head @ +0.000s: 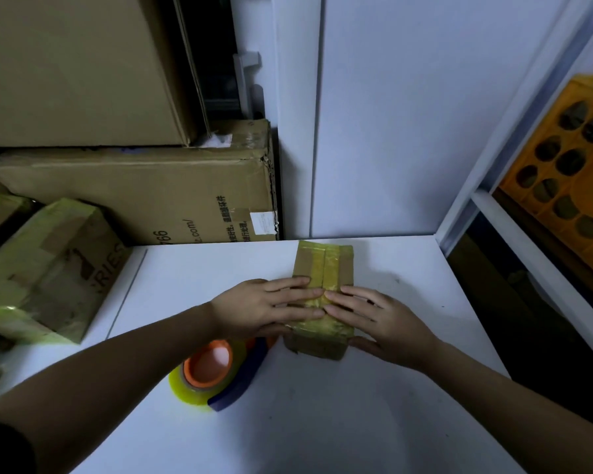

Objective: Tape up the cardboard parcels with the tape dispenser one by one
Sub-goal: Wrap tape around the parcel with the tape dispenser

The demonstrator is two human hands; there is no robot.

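Hands, left (266, 304) and right (377, 318), lay flat on the parcel (322, 295), fingertips meeting; they'd want firm outward strokes to seat tape, dispenser (216, 371) parked just under the left wrist.

White table (374, 422) carries small taped parcel (322, 268), tape dispenser (216, 371).
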